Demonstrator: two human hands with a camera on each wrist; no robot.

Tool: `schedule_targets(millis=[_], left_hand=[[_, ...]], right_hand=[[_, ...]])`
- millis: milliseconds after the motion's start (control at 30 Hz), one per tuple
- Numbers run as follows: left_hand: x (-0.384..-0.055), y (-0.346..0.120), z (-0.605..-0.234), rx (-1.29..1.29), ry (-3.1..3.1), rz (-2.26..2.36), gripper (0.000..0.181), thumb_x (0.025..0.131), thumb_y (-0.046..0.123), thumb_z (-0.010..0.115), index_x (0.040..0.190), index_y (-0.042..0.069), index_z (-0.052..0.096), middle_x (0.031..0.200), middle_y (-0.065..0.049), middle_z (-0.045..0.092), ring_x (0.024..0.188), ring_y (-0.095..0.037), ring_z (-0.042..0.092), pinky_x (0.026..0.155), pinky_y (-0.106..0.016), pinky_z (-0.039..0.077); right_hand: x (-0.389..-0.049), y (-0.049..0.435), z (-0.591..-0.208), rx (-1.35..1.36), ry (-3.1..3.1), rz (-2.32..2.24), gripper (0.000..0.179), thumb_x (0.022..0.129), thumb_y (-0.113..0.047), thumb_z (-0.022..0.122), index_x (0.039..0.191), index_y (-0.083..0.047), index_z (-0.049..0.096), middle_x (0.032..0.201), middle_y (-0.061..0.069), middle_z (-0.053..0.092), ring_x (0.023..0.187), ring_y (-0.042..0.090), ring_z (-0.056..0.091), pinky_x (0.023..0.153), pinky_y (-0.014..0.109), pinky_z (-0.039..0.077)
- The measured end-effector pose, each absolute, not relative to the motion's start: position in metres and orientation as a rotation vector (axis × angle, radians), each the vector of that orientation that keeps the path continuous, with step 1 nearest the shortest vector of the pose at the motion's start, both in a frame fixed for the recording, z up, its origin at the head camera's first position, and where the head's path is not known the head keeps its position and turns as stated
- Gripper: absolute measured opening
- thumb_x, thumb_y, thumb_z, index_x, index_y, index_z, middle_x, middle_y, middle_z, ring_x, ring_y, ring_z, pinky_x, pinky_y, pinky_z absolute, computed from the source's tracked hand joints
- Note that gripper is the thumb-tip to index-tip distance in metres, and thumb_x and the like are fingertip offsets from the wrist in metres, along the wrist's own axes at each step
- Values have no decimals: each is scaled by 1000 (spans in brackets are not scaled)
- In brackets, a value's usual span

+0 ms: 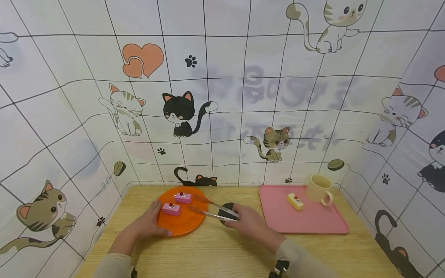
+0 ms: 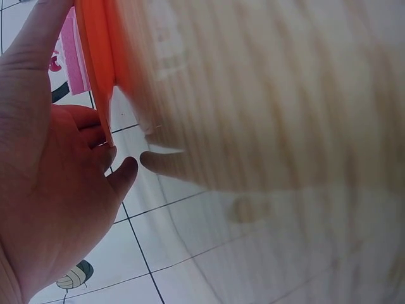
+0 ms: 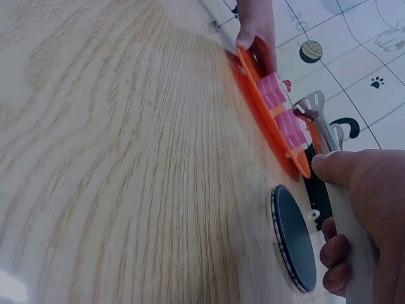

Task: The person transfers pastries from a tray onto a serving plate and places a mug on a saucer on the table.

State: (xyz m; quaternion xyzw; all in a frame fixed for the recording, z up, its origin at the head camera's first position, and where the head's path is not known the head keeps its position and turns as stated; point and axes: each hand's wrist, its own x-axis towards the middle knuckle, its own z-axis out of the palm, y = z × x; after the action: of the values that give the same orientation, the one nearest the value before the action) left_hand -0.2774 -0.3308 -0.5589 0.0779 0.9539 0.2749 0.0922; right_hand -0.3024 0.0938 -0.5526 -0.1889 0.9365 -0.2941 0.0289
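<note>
An orange plate carries two pink toy cake slices, a nearer one and a farther one, each topped with a red berry. My left hand holds the plate's left rim, thumb at the near edge and fingers along the far left side. In my right hand is a pair of silver tongs, gripped by the handles. The tongs' tips are spread above the right part of the plate, apart from both slices, with nothing between them. In the right wrist view the tongs point toward the plate.
A black round coaster lies on the wooden table beneath the tongs. Right of it is a pink tray bearing a yellow cake slice and a cream mug. A cat-print sheet walls the back and sides.
</note>
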Motion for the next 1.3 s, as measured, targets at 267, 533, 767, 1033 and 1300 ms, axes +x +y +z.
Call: schedule_targets(millis=[267,533,767,1033,1300], left_hand=[[-277,-331,-559,211,2826,813,142,73,59,99,172,-8,22,180,-32,13,166,-55,11,129,-72,23],[-278,-329,-557,202,2822,811,141,73,59,99,173,-6,22,181,-29,12,167,-53,10,130,-71,23],[-277,-329,-556,194,2814,829,142,73,57,100,172,-7,22,181,-31,13,166,-54,10,129,-72,21],[-278,-330,-557,195,2813,829,142,73,57,100,172,-8,21,181,-31,12,166,-54,10,129,-72,22],[-276,-328,-556,187,2810,826,141,74,58,99,172,-7,22,181,-30,11,166,-54,12,128,-73,24]], right_hand=[[-299,132,-554,-478,2928,-951,39,94,-54,86,106,-22,66,76,-9,59,61,11,49,51,30,40],[-291,168,-557,-362,3002,-981,37,92,-47,90,101,-20,67,73,-8,55,62,13,49,55,31,40],[-284,199,-557,-240,3005,-988,38,93,-45,90,101,-19,63,75,-5,56,64,15,51,56,32,42],[-274,238,-552,-140,3039,-961,47,94,-53,87,101,-16,59,73,-1,52,66,18,48,60,34,38],[-268,278,-551,-17,3074,-877,56,96,-64,80,112,-13,62,81,2,56,77,24,53,66,39,41]])
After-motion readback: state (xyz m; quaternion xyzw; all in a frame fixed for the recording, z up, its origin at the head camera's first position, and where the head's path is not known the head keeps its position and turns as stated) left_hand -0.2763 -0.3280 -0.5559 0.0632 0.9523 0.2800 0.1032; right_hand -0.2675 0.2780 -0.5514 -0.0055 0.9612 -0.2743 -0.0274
